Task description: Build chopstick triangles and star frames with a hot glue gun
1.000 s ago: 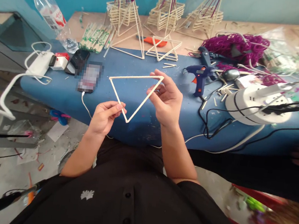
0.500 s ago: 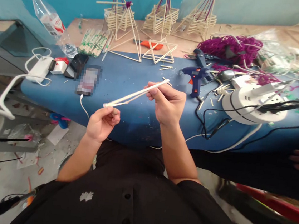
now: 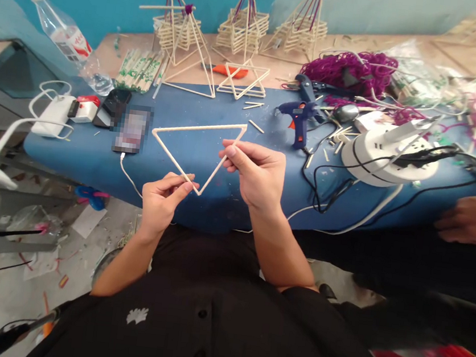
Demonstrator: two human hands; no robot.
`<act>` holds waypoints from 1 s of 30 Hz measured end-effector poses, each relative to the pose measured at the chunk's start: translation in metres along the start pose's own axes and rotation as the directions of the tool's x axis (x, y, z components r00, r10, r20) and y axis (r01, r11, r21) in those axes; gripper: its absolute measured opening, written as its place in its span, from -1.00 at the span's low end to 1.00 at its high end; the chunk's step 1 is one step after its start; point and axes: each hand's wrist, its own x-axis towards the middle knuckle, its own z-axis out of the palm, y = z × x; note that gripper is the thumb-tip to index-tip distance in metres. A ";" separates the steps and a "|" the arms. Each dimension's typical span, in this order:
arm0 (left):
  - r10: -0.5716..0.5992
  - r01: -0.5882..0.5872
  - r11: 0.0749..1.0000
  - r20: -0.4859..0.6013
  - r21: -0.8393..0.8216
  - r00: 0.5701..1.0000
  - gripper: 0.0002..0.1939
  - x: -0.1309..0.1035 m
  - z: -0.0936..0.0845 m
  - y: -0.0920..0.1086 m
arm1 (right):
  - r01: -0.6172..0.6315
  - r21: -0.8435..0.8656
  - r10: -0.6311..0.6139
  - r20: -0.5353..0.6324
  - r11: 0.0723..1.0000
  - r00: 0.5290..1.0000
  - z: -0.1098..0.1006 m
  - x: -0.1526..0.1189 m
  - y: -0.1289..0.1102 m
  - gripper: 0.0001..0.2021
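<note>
A triangle of thin wooden sticks (image 3: 199,129) is held up above the blue table cover (image 3: 178,103), one corner pointing toward me. My left hand (image 3: 162,201) pinches its left side close to that near corner. Higher up, my right hand (image 3: 260,172) has the right side between thumb and fingers. Beyond the triangle lies a star-shaped stick frame (image 3: 244,82), with a stick pyramid (image 3: 192,53) bound in purple string to its left. A blue glue gun (image 3: 298,119) rests to the right of my right hand.
A white power strip (image 3: 388,158) with black cables stands at right, near another person's hand (image 3: 474,220). Purple string (image 3: 353,71) is heaped behind the glue gun. Phones, a bottle (image 3: 61,32) and wrapped sticks (image 3: 138,70) are at left. Several stick structures (image 3: 243,30) line the wall.
The triangle has turned from nearly edge-on to show its full outline. My left hand has moved from its left corner to the side by the near corner. The other person's hand has come further into view.
</note>
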 end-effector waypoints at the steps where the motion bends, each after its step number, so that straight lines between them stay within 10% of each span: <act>1: -0.005 0.005 1.000 0.003 -0.007 1.000 -0.86 -0.001 0.000 -0.001 | -0.002 -0.001 0.002 0.007 1.000 1.000 0.000 -0.001 -0.001 -0.65; 18: 0.009 -0.008 1.000 0.015 -0.020 1.000 -0.97 -0.010 -0.002 -0.008 | 0.100 0.015 -0.098 -0.083 0.995 0.992 -0.007 0.000 -0.019 -0.68; 30: -0.189 0.195 0.970 0.051 -0.143 0.981 -0.87 -0.010 0.000 -0.005 | -0.016 0.136 0.023 -0.050 0.991 0.998 -0.004 0.001 -0.022 -0.63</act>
